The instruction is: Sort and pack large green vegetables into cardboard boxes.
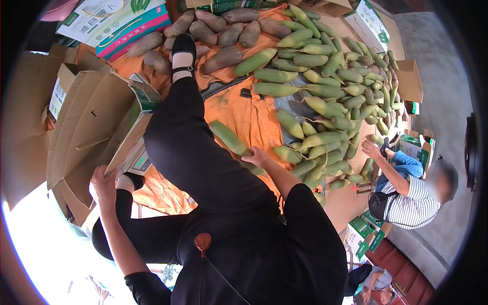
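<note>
My right hand [258,156] is closed round the tapered end of a long green radish [227,136], which lies beside my thigh over an orange sheet [223,109]. On the left, my left hand [104,184] pinches the near edge of an open cardboard box [94,119]. The box stands beside my bent leg with its flaps up, and a cord handle shows on its inner side. To the right of the held radish spreads a large heap of green radishes [325,137].
Several dusky purplish roots [203,33] lie beyond my outstretched foot [183,56]. A white, blue and pink printed carton [119,28] stands at the far left. Another person in a striped shirt [414,198] sits right of the heap, reaching toward it. Green-and-white boxes [363,231] stand nearby.
</note>
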A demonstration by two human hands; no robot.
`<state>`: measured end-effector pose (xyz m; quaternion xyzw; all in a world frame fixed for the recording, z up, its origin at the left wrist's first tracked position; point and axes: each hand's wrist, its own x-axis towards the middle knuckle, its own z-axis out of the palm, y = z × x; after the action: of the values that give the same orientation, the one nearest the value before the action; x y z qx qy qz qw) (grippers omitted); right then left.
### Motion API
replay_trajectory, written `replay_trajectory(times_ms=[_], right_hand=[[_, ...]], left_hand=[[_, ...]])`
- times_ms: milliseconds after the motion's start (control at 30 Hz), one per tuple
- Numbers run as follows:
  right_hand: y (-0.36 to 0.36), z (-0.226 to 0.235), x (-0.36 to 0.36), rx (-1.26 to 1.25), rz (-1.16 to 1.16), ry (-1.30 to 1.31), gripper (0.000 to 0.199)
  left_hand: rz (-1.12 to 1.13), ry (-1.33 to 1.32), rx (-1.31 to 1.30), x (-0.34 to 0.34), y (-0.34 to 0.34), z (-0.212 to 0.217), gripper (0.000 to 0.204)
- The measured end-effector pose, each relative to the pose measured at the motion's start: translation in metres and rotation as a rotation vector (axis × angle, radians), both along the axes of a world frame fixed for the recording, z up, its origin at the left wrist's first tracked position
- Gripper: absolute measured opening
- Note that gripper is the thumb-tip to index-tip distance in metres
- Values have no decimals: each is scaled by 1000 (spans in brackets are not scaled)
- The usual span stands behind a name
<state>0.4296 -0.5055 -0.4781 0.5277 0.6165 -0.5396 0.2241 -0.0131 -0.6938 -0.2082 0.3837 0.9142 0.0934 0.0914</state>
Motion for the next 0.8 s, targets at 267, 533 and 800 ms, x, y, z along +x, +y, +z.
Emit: replay_trajectory(times_ms=[267,533,800], right_hand=[[7,9,-29,180,38,-65,78],[17,-52,-68,312,41,-139,54],[59,-51,-38,320,-45,118,50]], left_hand=[[39,-16,-13,4,3,3,14],[67,-36,-65,7,4,11,11],[46,-3,-42,2,-6,7,12]])
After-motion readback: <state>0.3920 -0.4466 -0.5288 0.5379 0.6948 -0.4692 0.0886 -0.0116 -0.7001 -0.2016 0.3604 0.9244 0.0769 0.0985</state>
